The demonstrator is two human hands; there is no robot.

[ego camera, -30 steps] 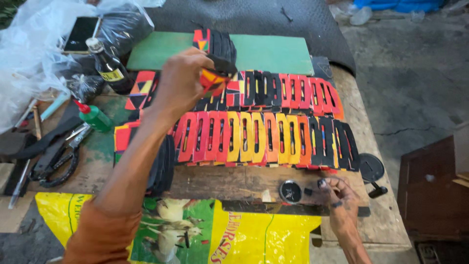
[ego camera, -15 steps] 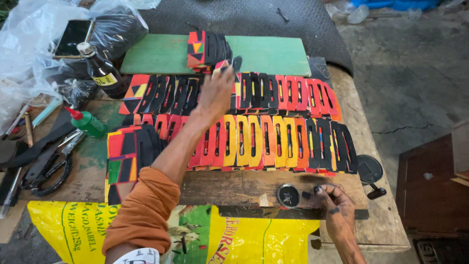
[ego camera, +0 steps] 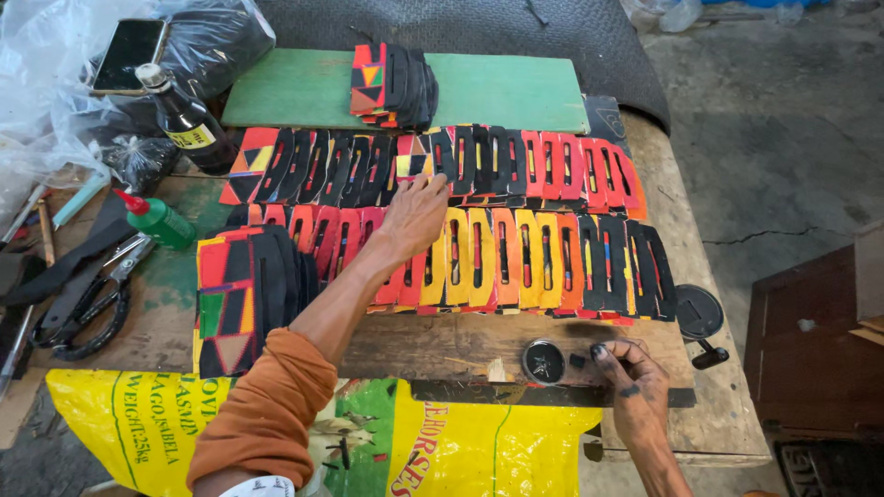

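Red, orange, yellow and black slotted strips [ego camera: 516, 248] lie fanned in two rows across the wooden bench [ego camera: 442, 345]. The left hand [ego camera: 414, 213] lies flat on them, fingers loose, gripping nothing. At 5 o'clock, the right hand [ego camera: 635, 387] rests open-fingered, fingertips beside a small round tin [ego camera: 544, 361].

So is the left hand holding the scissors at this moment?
No, the left hand rests on the rows of coloured slotted pieces, while the scissors lie untouched at the table's left side.
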